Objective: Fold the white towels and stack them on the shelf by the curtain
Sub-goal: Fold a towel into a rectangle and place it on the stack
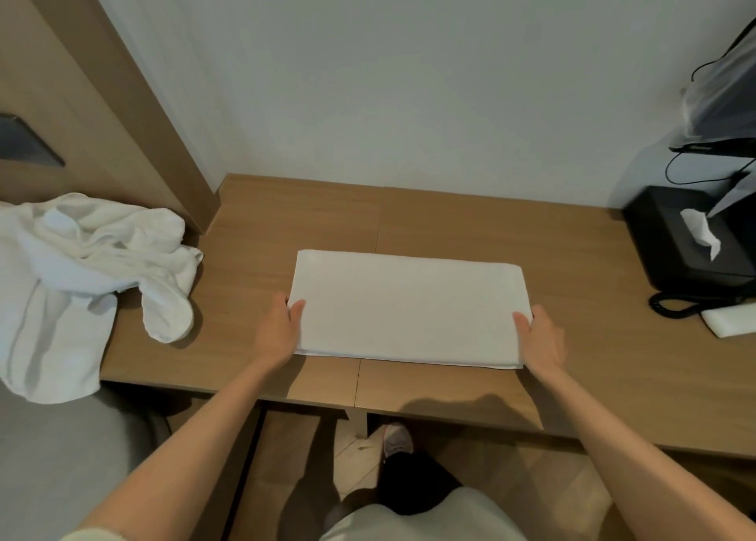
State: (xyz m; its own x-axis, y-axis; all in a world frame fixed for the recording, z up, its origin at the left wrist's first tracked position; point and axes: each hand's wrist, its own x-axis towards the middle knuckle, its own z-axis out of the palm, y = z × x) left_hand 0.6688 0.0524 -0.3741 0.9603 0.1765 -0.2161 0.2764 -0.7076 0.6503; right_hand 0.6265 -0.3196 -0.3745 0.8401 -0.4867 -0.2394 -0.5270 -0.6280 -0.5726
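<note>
A folded white towel (409, 307) lies flat as a long rectangle in the middle of the wooden desk (532, 237). My left hand (280, 332) grips its left short edge, thumb on top and fingers underneath. At the opposite short edge my right hand (540, 342) holds the towel the same way. A crumpled heap of white towels (86, 278) sits at the desk's left end and hangs over its front edge. No shelf or curtain is in view.
A black tissue box (687, 246) stands at the right, with a black corded phone (679, 305) and a small white pad (732, 319) in front of it. A screen with cables (720, 102) is above. A wooden panel (102, 102) rises at the left.
</note>
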